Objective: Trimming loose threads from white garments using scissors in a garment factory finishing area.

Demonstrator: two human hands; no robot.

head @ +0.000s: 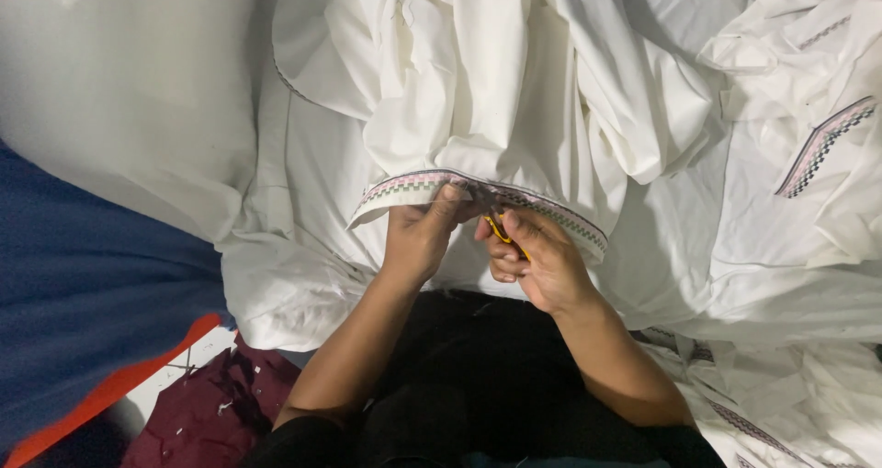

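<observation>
Seen from above, a person's left hand (421, 238) pinches the patterned hem band (478, 191) of a white garment (496, 82), fingers curled over its edge. The right hand (542, 261), just beside it, is closed around a small yellow-handled cutter (501, 232) whose tip meets the band; the blades are too small to make out. The likely risk is nicking the fabric or the left fingertips, since tool and fingers touch the same stretch of hem.
</observation>
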